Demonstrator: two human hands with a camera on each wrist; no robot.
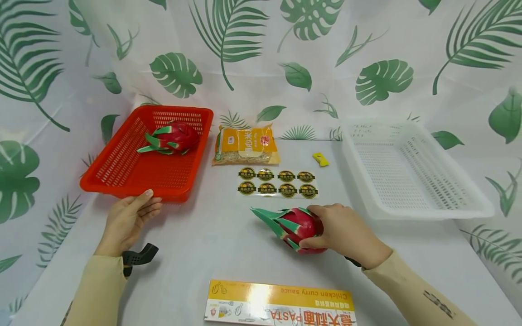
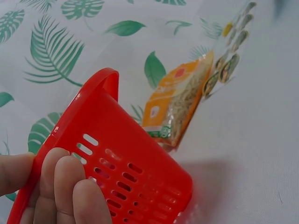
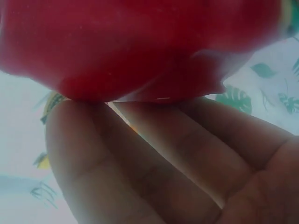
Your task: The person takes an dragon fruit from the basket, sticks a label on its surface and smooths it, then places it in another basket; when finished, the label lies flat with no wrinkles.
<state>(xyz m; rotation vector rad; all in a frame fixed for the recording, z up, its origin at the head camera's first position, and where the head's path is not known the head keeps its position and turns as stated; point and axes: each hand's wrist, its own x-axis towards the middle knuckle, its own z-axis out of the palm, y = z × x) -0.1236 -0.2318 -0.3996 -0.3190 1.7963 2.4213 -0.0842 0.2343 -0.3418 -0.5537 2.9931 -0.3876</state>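
One dragon fruit point(image 1: 299, 228) is over the middle of the table point(image 1: 179, 267), grasped by the right hand point(image 1: 346, 231); its leafy tip points left. The hand hides the fruit's right end, and whether its underside touches the table cannot be told. In the right wrist view the fruit is cropped at the top.

The left hand point(image 1: 128, 217) grips the near rim of a red basket point(image 1: 151, 174), thumb over the edge. A second dragon fruit point(image 1: 179, 136) lies inside, toward the back. The left wrist view cuts off part of the basket.

Beyond the held fruit lie a sheet of stickers point(image 1: 277, 182), its small print unreadable, a glare-marked bag point(image 1: 246, 145) and a yellow packet point(image 1: 320, 159). A white basket point(image 1: 383, 213) stands right; a pasta box point(image 1: 281, 303) is cropped at the near edge.
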